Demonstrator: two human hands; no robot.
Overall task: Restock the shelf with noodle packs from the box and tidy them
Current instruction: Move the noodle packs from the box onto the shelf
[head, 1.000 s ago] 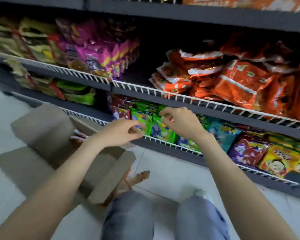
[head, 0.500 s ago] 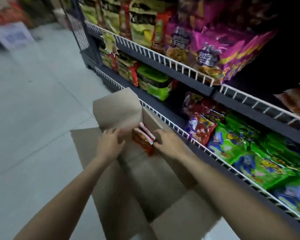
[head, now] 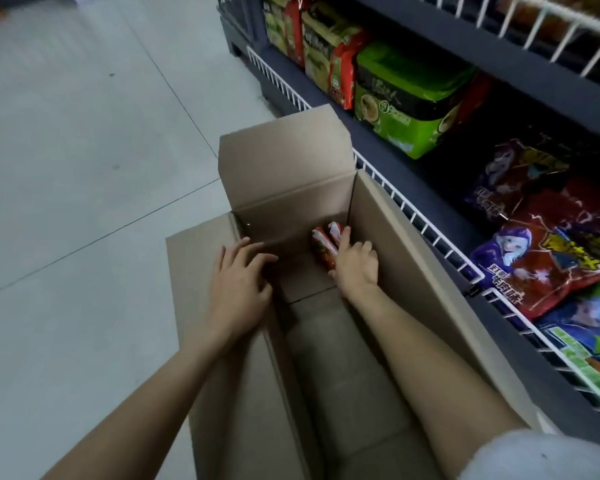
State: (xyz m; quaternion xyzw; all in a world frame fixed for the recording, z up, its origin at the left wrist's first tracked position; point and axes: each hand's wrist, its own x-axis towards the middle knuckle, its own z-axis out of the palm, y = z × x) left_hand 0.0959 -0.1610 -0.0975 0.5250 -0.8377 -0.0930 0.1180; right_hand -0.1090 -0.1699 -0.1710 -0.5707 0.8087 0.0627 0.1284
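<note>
The fingers [head: 346,233] of the right hand [head: 355,266] lie over the red noodle packs [head: 323,245] deep in the box [head: 409,258]. One finger points straight along the top pack, and the others bend down at its right side. The hand seems to be taking hold of the packs, but the view is a bit blurry, so I cannot tell if the grip is firm. The packs stand close together near the far right corner of the box, with their white ends pointing up.

The left hand [head: 238,292] rests on the left wall of the box. Its fingers [head: 253,259] are spread and nearly straight, and they reach over the edge into the box. They hold nothing.

The box is brown cardboard and sits on the pale tiled floor [head: 77,168]. Its flaps are open, and the far flap [head: 284,161] stands up. Most of the box bottom is bare.

Just to the right of the box is the dark shelf [head: 520,60] with a white wire rail [head: 426,223] along its front. On the low shelf lie a big green pack [head: 409,98], some red and green packs [head: 326,60] farther back, and dark red packs [head: 548,258] with a cartoon figure nearer to the person. A light grey sleeve [head: 541,455] shows at the bottom right.
</note>
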